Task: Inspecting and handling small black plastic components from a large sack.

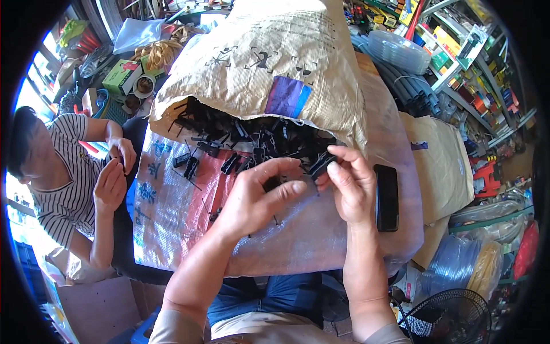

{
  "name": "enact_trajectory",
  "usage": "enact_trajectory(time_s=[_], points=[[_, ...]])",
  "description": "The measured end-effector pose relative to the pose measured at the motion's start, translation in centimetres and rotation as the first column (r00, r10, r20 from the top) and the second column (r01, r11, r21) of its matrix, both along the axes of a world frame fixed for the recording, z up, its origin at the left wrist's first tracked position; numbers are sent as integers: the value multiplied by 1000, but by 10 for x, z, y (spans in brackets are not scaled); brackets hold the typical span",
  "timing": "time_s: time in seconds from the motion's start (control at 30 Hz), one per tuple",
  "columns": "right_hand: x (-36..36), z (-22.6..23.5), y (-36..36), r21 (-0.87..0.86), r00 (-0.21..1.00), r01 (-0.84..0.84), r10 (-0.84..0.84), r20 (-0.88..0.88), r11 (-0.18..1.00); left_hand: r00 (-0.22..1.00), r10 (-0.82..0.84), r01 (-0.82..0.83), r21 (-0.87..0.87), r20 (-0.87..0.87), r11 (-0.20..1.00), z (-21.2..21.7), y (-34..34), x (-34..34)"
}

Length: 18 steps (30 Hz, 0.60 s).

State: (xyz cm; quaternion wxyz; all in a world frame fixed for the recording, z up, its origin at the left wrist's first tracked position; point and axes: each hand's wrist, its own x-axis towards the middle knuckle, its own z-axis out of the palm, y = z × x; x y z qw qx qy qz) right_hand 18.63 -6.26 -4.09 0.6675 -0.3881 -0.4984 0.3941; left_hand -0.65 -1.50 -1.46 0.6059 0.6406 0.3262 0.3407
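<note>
My left hand (260, 192) and right hand (349, 183) pinch one small black clip (321, 163) beside the spilled black clips (240, 143) from the paper sack (258, 57).

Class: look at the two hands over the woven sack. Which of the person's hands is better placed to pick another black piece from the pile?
Probably the left hand: the loose black pieces lie nearer it, while the right hand already pinches a black clip.

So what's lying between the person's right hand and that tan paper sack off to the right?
In the head view, a flat black rectangular object lies there on the clear plastic sheet, just right of the right hand and short of the tan paper sack.
</note>
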Motion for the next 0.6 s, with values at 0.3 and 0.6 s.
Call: enact_trajectory(time_s=[0.3, 0.6], points=[[-12, -6, 2, 48, 996, -58, 54, 74, 997, 982, 190, -169, 547, 17, 820, -10, -9, 11], [-17, -7, -1, -9, 986, -15, 16, 166, 1000, 989, 146, -134, 495, 14, 859, -15, -7, 12]])
